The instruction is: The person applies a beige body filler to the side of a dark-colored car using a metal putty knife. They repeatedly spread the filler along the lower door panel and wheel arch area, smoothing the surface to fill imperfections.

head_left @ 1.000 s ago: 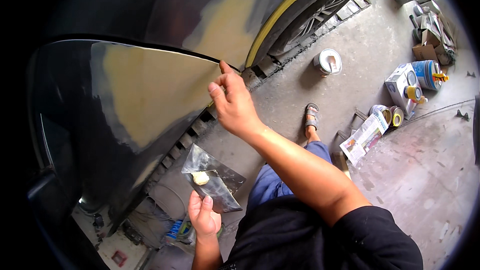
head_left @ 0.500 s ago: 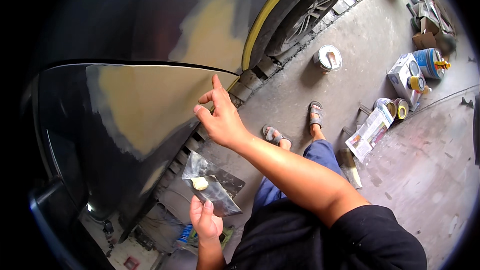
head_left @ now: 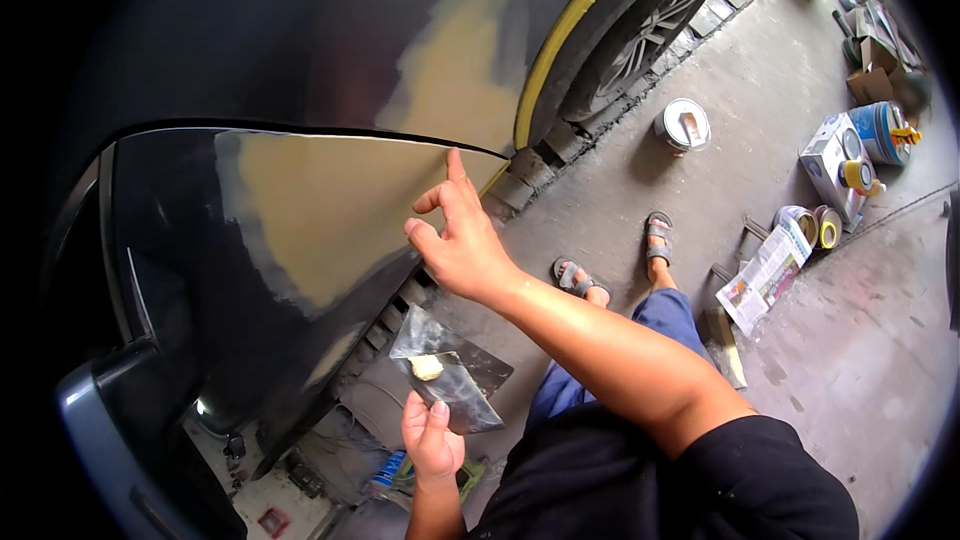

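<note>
My right hand reaches across to the dark car door, its index finger stretched out at the door's upper edge. The thumb and other fingers are apart, with nothing visible in them. A large beige filler patch with a grey border covers the door beside this hand. Lower down, my left hand grips dark, flat putty spreaders between thumb and fingers. Two plates overlap at an angle, and a pale lump of putty sits on the front one.
Across the panel gap lies another filler patch, near yellow tape on the wheel arch. A lidded tin stands on the floor beyond my feet. To the right are a white box, a blue bucket and newspaper.
The whole view has shifted, so the car, floor items and both hands appear farther right. My right index finger stays at the door edge, and my left hand keeps its grip on the spreaders.
</note>
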Demonstrator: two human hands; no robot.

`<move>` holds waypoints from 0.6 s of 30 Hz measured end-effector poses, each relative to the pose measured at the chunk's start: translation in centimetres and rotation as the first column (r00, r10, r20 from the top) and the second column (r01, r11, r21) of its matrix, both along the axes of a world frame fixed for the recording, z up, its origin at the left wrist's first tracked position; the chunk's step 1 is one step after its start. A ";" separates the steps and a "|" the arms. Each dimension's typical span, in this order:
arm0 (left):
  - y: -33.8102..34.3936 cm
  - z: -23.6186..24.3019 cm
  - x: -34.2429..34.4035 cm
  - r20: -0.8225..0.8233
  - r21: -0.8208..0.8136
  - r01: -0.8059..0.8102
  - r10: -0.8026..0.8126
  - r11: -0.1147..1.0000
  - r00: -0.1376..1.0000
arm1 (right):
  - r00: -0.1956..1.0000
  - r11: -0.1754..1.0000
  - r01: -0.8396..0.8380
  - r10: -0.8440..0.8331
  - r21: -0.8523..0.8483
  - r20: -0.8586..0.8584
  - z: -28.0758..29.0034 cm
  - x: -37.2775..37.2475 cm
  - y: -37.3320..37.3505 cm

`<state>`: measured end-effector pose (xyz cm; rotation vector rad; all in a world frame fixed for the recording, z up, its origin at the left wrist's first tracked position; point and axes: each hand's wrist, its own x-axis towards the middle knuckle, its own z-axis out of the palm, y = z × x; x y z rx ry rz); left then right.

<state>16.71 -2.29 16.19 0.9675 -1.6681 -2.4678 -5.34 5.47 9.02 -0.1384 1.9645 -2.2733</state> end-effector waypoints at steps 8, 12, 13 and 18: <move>0.0 0.0 0.1 -0.004 -0.002 -0.018 0.018 1.000 1.000 | 0.999 0.999 -0.017 0.016 -0.035 -0.032 -0.2 1.3 -0.1; 0.1 0.1 0.0 0.004 -0.006 -0.010 0.010 1.000 1.000 | 1.000 0.998 0.006 -0.004 -0.062 0.029 -1.7 -0.3 -0.2; 0.0 0.0 0.2 0.006 -0.008 -0.009 0.010 1.000 1.000 | 0.999 0.999 0.021 -0.023 -0.044 -0.048 -1.4 -0.4 -0.5; 0.0 0.0 0.3 -0.002 -0.001 -0.005 0.005 1.000 1.000 | 0.946 0.990 -0.099 0.061 -0.105 -0.320 -0.3 1.5 0.6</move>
